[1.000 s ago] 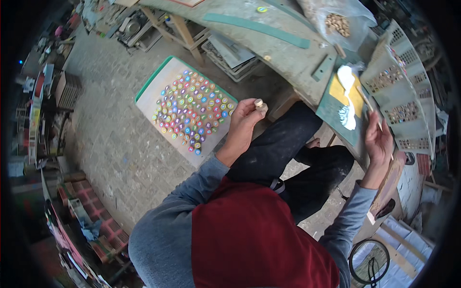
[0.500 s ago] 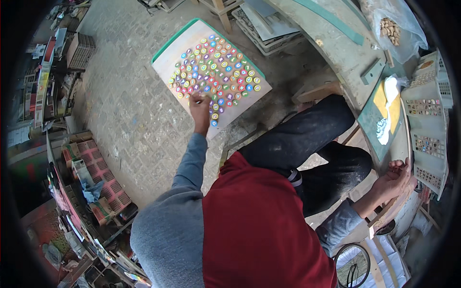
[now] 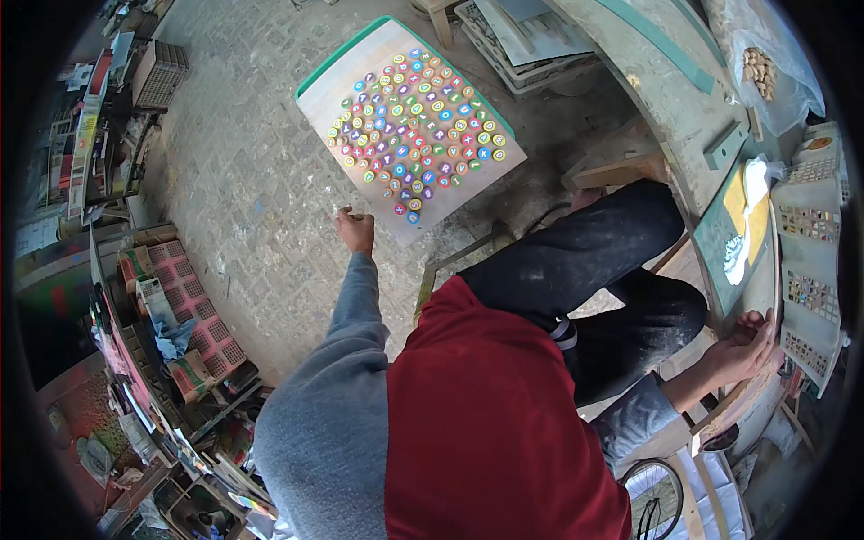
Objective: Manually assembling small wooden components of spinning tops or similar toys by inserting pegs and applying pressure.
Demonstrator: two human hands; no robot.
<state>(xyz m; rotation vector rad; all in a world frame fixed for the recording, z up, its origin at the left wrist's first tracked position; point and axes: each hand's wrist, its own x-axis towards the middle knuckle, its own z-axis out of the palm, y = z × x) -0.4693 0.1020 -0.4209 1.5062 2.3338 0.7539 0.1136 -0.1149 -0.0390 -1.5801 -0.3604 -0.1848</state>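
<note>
My left hand (image 3: 356, 230) hangs over the floor, just off the near left side of a pale board (image 3: 436, 212) with a green far edge. Its fingers are bent together; anything between them is too small to make out. Many small round discs (image 3: 414, 148) in several colours, each with a light letter, lie spread on the board. At the right, my right hand (image 3: 742, 349) is against the edge of the workbench (image 3: 661, 99), palm partly up, with loosely bent fingers apart and nothing visible in them.
A green mat (image 3: 720, 229) with a yellow sheet and crumpled white material lies on the bench. Beyond it stand pale racks (image 3: 814, 261) with rows of small coloured pieces. A clear bag (image 3: 760, 72) holds wooden pieces. Pink crates (image 3: 184, 288) stand at left, stacked trays (image 3: 531, 54) at the back.
My left hand has drawn back from the discs, off the board toward me. My right hand stays at the bench edge. The whole view has shifted slightly.
</note>
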